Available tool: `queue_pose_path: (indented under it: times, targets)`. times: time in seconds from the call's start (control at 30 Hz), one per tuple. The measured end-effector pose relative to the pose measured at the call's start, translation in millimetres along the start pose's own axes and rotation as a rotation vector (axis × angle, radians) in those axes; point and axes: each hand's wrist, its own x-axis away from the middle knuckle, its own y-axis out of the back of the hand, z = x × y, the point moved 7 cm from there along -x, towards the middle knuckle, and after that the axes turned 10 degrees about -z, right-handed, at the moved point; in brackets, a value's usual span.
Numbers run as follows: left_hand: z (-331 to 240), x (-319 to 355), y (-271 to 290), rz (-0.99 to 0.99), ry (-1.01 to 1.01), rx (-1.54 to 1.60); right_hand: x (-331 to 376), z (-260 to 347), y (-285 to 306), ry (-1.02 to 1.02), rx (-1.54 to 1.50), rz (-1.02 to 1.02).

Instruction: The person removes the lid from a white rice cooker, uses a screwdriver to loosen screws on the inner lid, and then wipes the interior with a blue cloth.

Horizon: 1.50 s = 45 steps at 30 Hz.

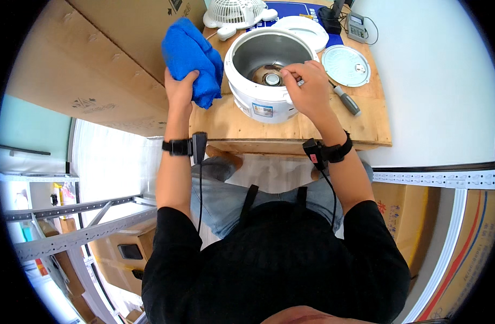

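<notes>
A blue cloth (189,56), bunched up, is gripped in my left hand (181,89), to the left of the rice cooker. The white rice cooker (244,93) stands uncovered near the table's front edge. Inside its grey cavity the base looks brownish, with a round metal centre (272,79). My right hand (308,89) is over the cooker's front right rim with its fingers closed; what they pinch, if anything, is hidden. Just right of that hand lies a screwdriver (346,101) with a grey handle. Beyond it is a round metal inner lid (345,66).
A white lid-like part (305,31) lies behind the cooker. At the back of the wooden table (226,128) are a white fan-like grille (234,12) and a small grey meter (357,28) with a cable. A large cardboard box (112,54) borders the left side.
</notes>
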Motion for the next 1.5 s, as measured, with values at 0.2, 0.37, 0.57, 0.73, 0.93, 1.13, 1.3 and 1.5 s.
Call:
queue_pose_path:
  times: [0.2, 0.37, 0.57, 0.73, 0.93, 1.13, 1.3, 1.5]
  targets:
    - [-73.7, 99.1, 21.7, 0.343, -0.068, 0.189, -2.3, 5.5, 16.8, -0.206, -0.304, 0.059]
    - [-35.5, 159.7, 1.3, 0.611, 0.143, 0.425, 11.0, 56.9, 8.1, -0.383, -0.783, 0.179]
    - [-41.2, 201.4, -45.5, 0.456, -0.241, -0.103, 45.6, 71.4, -2.9, -0.288, -0.818, 0.278]
    - [-49.3, 226.4, -61.2, 0.604, -0.387, -0.221, 55.0, 61.3, 25.5, -0.243, -0.497, 0.128]
    - [-72.7, 228.0, -68.9, 0.790, -0.335, -0.127, 70.4, 22.9, 73.1, -0.524, -0.469, -0.125]
    - [-112.1, 186.2, -78.0, 0.390, -0.776, -0.231, 35.0, 2.6, 106.5, -0.101, 0.223, -0.275]
    - [-98.7, 172.4, -118.6, 0.374, -0.911, -0.403, 24.6, -1.9, 72.9, -0.041, 0.315, -0.130]
    - [-82.1, 176.7, -127.6, 0.228, -1.029, -0.487, 22.2, 4.3, 63.0, 0.051, 0.380, 0.076]
